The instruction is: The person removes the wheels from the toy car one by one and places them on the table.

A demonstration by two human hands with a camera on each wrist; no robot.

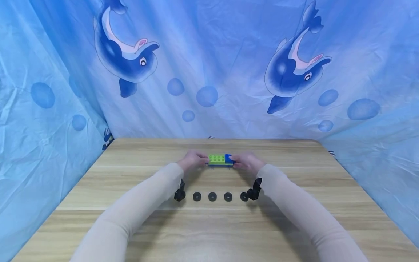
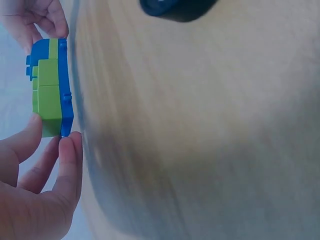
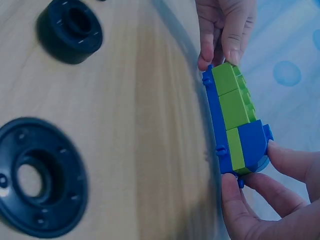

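Note:
A toy truck body of building blocks (image 1: 216,159), green with studs on top, a blue cab block at its right end and a blue base below, is held between both hands. My left hand (image 1: 194,160) pinches its green end, thumb on the block and fingers at the end of the base, as the left wrist view shows. At the blue end my right hand (image 1: 247,161) grips with the thumb on the cab block (image 3: 253,143) and fingers under the base. Small blue axle pegs (image 3: 220,150) stick out along the side of the base, without wheels.
Several black toy wheels (image 1: 212,197) lie in a row on the wooden table (image 1: 209,233), nearer than the truck body. Black wrist cameras (image 1: 179,194) hang by both sleeves, the right one overlapping a wheel. A blue dolphin-print curtain (image 1: 235,120) stands behind the table.

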